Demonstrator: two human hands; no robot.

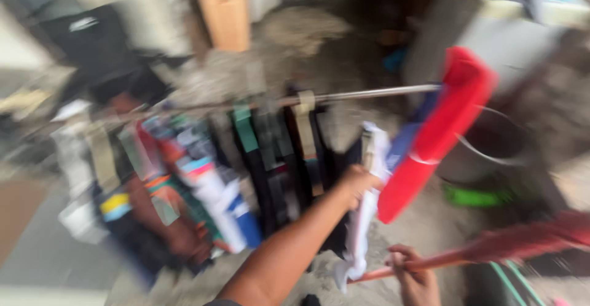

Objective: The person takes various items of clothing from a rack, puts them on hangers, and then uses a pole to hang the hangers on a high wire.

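Blurrily, left hand point(358, 183) apparently grips white cloth point(364, 226).

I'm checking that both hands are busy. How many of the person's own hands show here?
2. The left hand grips a white cloth hanging by the metal rail; the right hand holds a reddish stick at bottom right. Heavy blur may hide more.

home yard, drying spot | clothes point(203, 177) on rail point(344, 95) | bucket point(225, 11) | sandy ground point(307, 41)

Blurred frame: one pale rectangular label point(84, 23) on black box point(92, 41), upper left
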